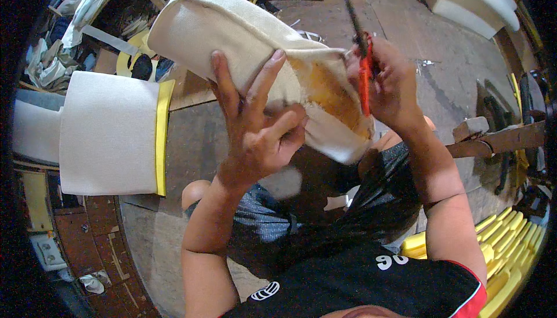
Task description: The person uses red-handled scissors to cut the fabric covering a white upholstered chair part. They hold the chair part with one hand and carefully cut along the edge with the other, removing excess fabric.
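Loosely splayed, left fingers point(262, 83) press curved, woven cream upholstery point(249, 40); right fingers point(381, 79) clench a red-handled tool point(365, 83).

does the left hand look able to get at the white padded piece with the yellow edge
Probably yes: nothing appears to block the gap between the left hand and the white padded piece, though that hand is on the cream upholstered piece.
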`<act>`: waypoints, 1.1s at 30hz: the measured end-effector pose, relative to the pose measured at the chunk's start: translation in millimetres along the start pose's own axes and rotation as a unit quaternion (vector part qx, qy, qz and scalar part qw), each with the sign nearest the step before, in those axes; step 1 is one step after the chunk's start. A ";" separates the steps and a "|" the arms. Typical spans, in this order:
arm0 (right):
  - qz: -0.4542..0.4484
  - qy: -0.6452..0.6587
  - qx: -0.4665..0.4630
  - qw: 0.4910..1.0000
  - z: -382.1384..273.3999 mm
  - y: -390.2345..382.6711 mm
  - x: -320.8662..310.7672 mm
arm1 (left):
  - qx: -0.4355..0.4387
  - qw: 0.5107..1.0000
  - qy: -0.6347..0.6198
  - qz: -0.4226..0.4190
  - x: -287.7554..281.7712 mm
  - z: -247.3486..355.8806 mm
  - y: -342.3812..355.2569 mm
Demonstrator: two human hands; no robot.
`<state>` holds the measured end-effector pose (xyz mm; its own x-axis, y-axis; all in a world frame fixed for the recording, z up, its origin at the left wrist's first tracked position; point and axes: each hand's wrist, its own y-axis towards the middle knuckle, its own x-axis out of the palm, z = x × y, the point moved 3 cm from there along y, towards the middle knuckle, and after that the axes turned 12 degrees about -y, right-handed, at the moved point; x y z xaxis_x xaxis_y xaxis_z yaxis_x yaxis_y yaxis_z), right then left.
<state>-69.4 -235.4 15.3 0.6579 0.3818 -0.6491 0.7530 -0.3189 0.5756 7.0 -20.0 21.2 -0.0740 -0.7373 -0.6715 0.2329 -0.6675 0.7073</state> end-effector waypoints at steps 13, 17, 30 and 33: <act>-0.205 0.220 0.100 0.948 -23.4 -22.1 -4.5 | -0.006 0.999 -0.042 -0.028 -23.4 -25.0 5.2; -0.361 0.207 0.093 0.904 -37.7 -39.3 -8.2 | -0.006 0.999 -0.040 -0.022 -23.3 -28.6 0.9; -0.390 0.145 0.143 0.898 -28.1 -38.3 -1.2 | -0.029 0.998 -0.040 -0.032 -22.5 -24.3 0.0; -0.375 0.148 0.157 0.902 -37.7 -34.2 -4.7 | -0.031 0.998 -0.036 -0.044 -22.2 -18.4 -0.2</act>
<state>-98.7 -193.6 17.4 -0.0355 0.7917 -0.6099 0.9818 -0.0862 -0.1692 26.5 -1.6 31.9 -0.1658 -0.6829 -0.7114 0.2826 -0.7240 0.6292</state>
